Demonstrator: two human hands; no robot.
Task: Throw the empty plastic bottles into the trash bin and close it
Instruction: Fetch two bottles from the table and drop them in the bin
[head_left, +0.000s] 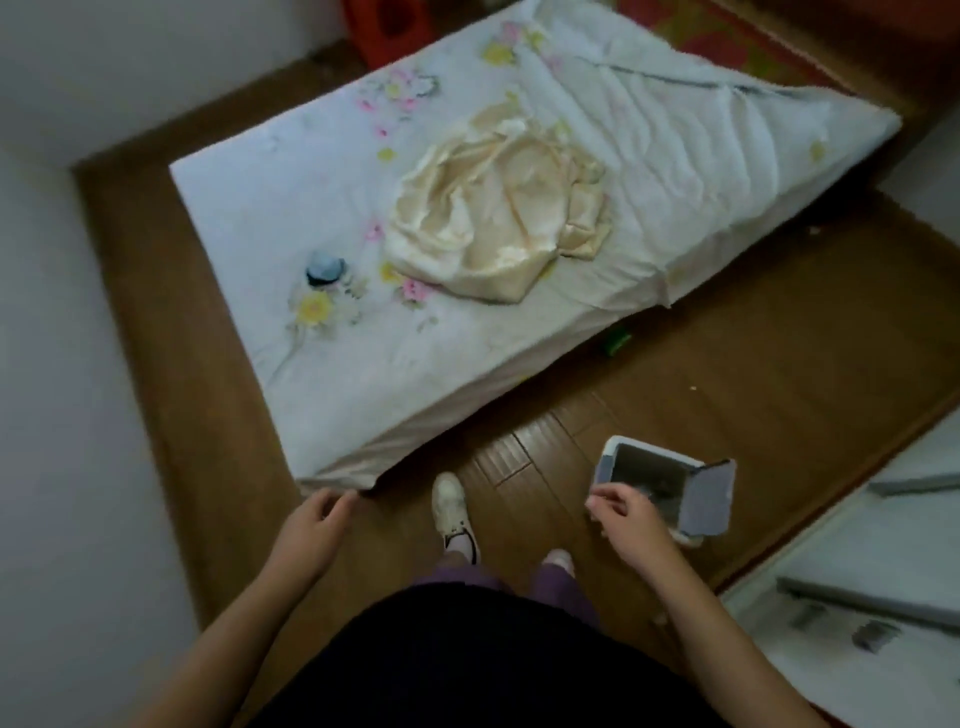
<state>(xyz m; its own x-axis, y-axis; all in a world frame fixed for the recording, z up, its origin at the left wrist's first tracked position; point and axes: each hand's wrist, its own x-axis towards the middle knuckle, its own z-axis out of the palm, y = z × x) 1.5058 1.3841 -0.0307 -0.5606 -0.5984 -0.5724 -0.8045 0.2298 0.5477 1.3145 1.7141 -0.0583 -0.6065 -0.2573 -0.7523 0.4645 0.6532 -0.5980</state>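
- Trash bin (647, 467) stood open at lower right, lid (711, 493) flipped back; contents too dim to tell.
- Right hand (623, 514) hovered at its rim, fingers loosely curled, holding nothing visible.
- Left hand (314, 519), lower centre-left, loosely curled, empty.
- Blue-capped object (324, 267), possibly a bottle, stood on bed (249, 208), centre-left: likely one throw and the closing left.

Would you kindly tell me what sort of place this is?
Likely a bedroom: a mattress under a white floral sheet, a crumpled cream satin cloth on it, brown wooden flooring.
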